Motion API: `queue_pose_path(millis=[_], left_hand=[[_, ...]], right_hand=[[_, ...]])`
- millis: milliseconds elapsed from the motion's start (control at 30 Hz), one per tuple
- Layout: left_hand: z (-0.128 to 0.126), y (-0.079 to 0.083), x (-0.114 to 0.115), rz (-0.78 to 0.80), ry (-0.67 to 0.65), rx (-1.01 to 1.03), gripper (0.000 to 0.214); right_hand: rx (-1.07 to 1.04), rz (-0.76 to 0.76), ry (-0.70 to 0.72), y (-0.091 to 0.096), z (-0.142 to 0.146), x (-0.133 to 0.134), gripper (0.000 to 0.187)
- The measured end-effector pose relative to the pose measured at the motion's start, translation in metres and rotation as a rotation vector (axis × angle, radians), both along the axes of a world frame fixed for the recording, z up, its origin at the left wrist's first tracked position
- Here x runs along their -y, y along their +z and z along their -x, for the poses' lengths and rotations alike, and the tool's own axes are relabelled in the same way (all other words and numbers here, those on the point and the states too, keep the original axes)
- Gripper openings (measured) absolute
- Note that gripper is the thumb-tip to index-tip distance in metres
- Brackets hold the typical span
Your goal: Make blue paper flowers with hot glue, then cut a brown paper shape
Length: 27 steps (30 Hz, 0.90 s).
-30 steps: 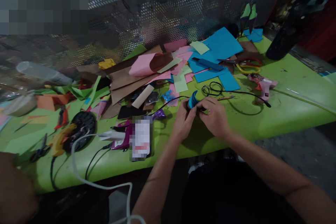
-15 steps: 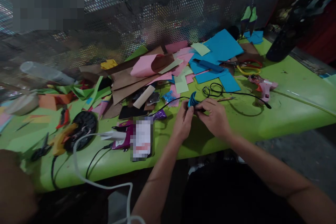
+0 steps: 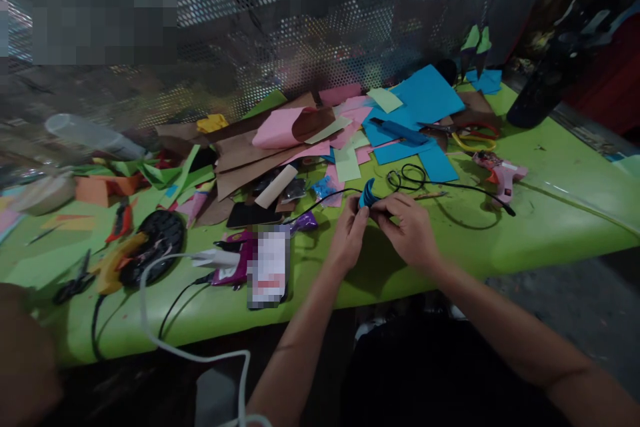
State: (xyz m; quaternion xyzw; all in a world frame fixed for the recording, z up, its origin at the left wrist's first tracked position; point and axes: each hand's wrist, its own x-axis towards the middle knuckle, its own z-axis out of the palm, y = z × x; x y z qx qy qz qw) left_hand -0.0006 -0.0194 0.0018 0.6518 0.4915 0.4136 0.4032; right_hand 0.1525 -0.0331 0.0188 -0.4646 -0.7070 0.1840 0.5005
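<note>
Both of my hands meet over the front of the green table (image 3: pixel 550 213). My left hand (image 3: pixel 349 235) and my right hand (image 3: pixel 410 227) are closed on a small curled piece of blue paper (image 3: pixel 367 194), pinching it between the fingertips. The paper sticks up above my left fingers. A black cord (image 3: pixel 425 180) loops on the table just behind my hands.
A heap of pink, brown, blue and green paper sheets (image 3: pixel 320 133) covers the back of the table. A pink glue gun (image 3: pixel 503 172) lies at the right, scissors (image 3: pixel 470 133) behind it. At the left are a black round device (image 3: pixel 153 247), a white cable (image 3: pixel 190 353) and red pliers (image 3: pixel 119 221).
The curled blue paper has been turned and squeezed a little tighter between my fingers; my hands stay in the same spot.
</note>
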Motion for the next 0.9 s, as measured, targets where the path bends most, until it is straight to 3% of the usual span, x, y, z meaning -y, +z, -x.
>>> queue_pose_path(millis=[367,900], left_hand=[[-0.0035,0.0060,0.0008,-0.038,-0.008,0.019,0.028],[-0.0051,0.0057,-0.0015,-0.058,0.012,0.050,0.029]], right_hand=[[0.057,-0.070,-0.018,-0.0028,0.0007,0.0011,0.012],[0.068,-0.079,-0.033,-0.0009,0.0008,0.0014,0.015]])
